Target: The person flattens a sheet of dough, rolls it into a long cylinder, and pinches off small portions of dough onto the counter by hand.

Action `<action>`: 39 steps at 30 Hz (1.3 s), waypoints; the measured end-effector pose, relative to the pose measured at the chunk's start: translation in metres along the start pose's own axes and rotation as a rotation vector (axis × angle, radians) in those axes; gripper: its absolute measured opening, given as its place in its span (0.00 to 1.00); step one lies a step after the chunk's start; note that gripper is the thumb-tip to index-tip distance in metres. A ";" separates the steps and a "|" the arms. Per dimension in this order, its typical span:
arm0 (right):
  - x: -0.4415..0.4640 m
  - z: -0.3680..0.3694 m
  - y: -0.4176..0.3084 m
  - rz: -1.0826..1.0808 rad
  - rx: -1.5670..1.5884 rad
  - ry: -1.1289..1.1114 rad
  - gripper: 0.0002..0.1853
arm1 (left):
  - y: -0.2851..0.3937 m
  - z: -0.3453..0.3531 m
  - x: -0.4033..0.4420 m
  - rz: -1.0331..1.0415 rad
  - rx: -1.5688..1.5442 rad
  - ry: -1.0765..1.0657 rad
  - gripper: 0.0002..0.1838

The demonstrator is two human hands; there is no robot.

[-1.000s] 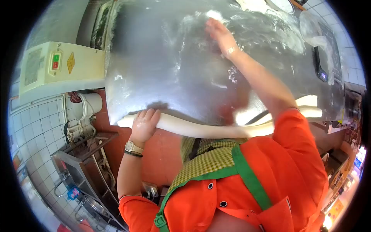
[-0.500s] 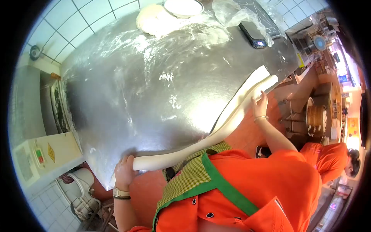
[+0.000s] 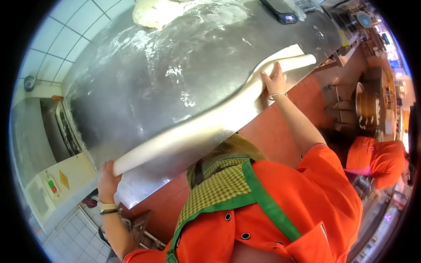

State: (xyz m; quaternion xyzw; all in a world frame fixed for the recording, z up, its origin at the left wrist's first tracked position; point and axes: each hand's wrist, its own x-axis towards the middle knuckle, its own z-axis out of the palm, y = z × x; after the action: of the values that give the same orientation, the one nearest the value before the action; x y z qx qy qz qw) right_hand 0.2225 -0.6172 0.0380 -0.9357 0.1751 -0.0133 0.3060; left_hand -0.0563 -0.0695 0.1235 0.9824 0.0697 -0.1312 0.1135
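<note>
A long pale roll of dough [image 3: 193, 130] stretches diagonally over the metal table, close to its front edge. Its far right end still shows a flat flap [image 3: 283, 53] beside the rolled part. My left hand [image 3: 107, 182] grips the roll's left end at the table's left corner, its fingers partly hidden. Near the other end, my right hand [image 3: 275, 83] holds the dough, thumb and forefinger spread over it and the other fingers mostly out of sight.
The metal table [image 3: 144, 87] has flour streaks. At the back lie a pale dough mass [image 3: 155, 13] and a black digital scale [image 3: 280, 13]. A machine with green and red buttons [image 3: 52, 186] stands left. A co-worker in orange [image 3: 377, 160] bends at the right.
The dough roll's middle, which sagged by the table's front edge, now lies stretched farther onto the table. My left hand has moved left, my right hand up and left along the dough.
</note>
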 end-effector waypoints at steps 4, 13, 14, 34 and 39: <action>-0.011 -0.011 0.013 -0.233 -0.087 -0.010 0.38 | -0.034 0.052 -0.007 -0.078 0.168 -0.040 0.28; 0.084 -0.080 0.073 -0.701 -0.535 -0.161 0.40 | 0.179 0.026 0.094 0.259 -0.185 0.070 0.33; 0.099 -0.083 0.060 -0.766 -0.623 -0.239 0.39 | 0.217 0.021 0.120 0.271 -0.196 0.018 0.33; 0.232 -0.117 -0.011 -1.381 -0.439 -0.385 0.21 | 0.276 0.084 0.123 0.021 0.178 0.354 0.35; 0.230 -0.100 0.055 -1.370 -0.484 -0.430 0.30 | 0.305 0.103 0.115 0.045 0.149 0.286 0.33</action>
State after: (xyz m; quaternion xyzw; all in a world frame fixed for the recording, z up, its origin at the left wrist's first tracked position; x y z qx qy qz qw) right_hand 0.4078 -0.7931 0.0687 -0.8583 -0.5109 0.0210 0.0430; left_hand 0.0793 -0.3759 0.0581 0.9980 0.0531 0.0080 0.0320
